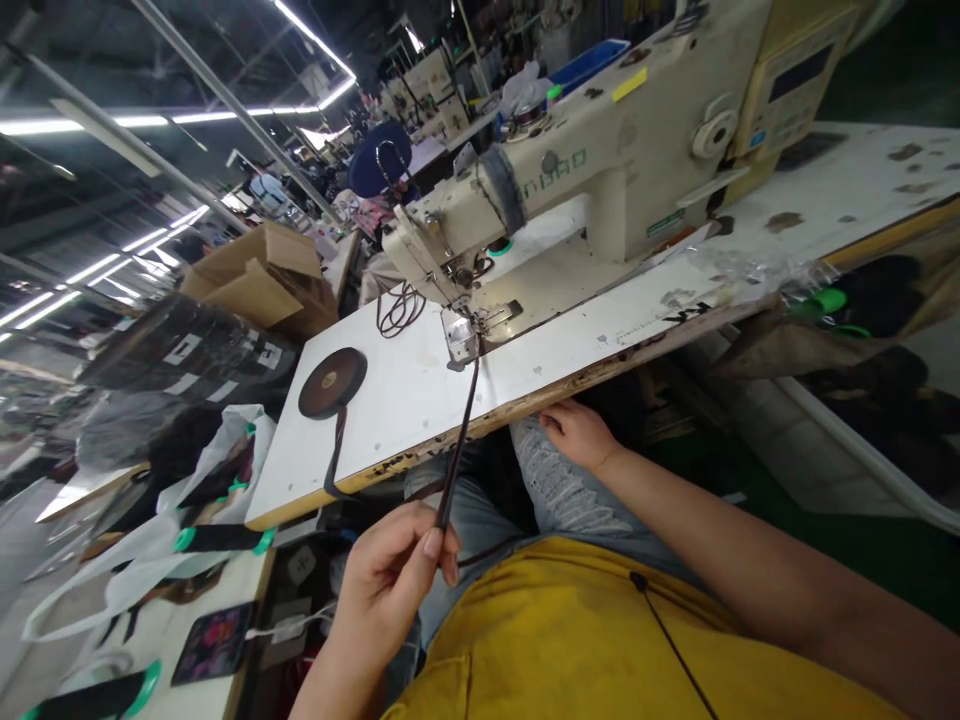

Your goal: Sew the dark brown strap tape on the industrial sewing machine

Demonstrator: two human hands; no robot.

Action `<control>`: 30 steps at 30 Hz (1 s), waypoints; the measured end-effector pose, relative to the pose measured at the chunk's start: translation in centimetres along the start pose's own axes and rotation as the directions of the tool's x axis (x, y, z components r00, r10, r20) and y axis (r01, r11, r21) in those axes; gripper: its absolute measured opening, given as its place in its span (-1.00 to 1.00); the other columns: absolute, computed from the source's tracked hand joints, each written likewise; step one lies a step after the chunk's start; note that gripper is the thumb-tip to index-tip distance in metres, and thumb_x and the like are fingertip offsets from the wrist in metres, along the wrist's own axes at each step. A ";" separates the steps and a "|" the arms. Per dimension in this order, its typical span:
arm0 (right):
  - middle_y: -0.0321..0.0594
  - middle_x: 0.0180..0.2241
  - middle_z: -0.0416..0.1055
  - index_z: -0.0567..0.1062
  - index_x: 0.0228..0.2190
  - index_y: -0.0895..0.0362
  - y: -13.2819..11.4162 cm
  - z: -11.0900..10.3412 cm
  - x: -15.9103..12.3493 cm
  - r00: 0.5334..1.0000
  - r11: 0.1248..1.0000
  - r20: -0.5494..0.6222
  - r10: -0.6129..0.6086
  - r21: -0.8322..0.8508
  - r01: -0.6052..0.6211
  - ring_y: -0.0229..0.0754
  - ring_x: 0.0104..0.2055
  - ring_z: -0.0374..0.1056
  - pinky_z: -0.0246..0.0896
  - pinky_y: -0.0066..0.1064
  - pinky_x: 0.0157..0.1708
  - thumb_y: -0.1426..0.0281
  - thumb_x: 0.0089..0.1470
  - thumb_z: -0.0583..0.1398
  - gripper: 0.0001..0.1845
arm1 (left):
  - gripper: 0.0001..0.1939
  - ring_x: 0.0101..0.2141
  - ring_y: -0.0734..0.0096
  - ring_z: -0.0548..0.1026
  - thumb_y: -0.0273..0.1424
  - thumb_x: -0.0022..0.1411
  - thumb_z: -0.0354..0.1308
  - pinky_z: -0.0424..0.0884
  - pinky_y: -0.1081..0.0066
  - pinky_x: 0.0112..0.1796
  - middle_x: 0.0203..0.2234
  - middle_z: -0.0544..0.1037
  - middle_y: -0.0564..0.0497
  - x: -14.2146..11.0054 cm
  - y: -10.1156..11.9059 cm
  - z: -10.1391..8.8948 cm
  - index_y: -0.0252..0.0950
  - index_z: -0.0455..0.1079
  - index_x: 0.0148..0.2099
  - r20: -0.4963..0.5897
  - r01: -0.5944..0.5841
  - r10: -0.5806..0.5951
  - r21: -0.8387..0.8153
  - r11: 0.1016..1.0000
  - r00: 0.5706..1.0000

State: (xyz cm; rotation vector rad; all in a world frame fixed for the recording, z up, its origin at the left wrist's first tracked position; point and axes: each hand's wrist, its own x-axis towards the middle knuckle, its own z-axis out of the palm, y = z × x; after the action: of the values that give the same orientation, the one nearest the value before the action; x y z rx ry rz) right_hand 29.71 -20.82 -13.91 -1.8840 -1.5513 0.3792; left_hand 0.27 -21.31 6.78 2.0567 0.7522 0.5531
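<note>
A dark brown strip (463, 425) stretches from beneath the sewing machine's needle area (469, 335) over the table edge to my left hand (401, 570). That hand is closed, pinching the strip between thumb and fingers above my lap. My right hand (579, 432) rests low by the table's front edge, over my knee. Its fingers look loosely bent and partly hidden, with nothing visible in them. On the white tabletop lies a roll of brown tape (332, 383), its loose end hanging over the front edge. Thin dark cord loops (400, 310) lie behind the needle area.
The sewing machine (630, 150) spans the table's back. At left stand an open cardboard box (262, 280) and a side table with a phone (214, 643), thread spools (225, 539) and a white plastic bag (161, 560). Clear plastic (757, 270) lies at right.
</note>
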 end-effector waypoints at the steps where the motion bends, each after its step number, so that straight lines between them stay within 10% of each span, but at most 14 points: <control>1: -0.11 -0.10 0.59 0.65 -0.21 0.11 -0.1 -0.1 -0.1 1.000 1.000 0.006 -0.002 -0.010 0.002 -0.08 -0.08 0.48 0.34 -0.30 0.04 0.49 0.26 0.13 -0.73 | -0.73 -0.47 0.46 0.50 -0.40 0.52 0.08 0.37 0.50 -0.40 -0.52 0.55 0.04 -0.3 0.1 0.1 -0.27 0.54 -0.25 -0.003 0.003 -0.003 0.000 1.000 1.000; 20: 0.04 0.03 0.43 0.50 0.02 0.17 -3.8 -2.2 -6.6 0.989 0.974 0.058 0.135 -0.193 -0.121 0.02 -0.03 0.46 0.31 -0.22 0.01 0.53 0.26 0.10 -0.66 | -0.63 -0.55 0.49 0.42 -0.20 0.52 0.09 0.26 0.55 -0.52 -0.56 0.54 -0.01 -1.9 -1.2 1.4 -0.30 0.54 -0.26 0.021 0.050 -0.050 -0.015 0.999 0.999; 30: -0.08 -0.04 0.51 0.57 -0.18 0.12 -5.6 -2.1 -8.6 0.985 0.994 0.171 -0.013 -0.105 0.032 -0.01 -0.04 0.48 0.36 -0.23 0.01 0.56 0.13 0.17 -0.75 | -0.51 -0.64 0.56 0.28 0.03 0.44 0.12 0.19 0.56 -0.57 -0.62 0.53 0.00 0.6 -3.8 2.6 -0.30 0.52 -0.26 -0.027 0.157 -0.159 -0.060 0.986 0.987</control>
State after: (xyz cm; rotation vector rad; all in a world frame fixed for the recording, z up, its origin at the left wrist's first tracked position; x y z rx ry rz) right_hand 24.58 -29.20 -10.32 -1.9565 -1.7350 0.4658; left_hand 1.16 -20.62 2.32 1.9192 0.8990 0.5131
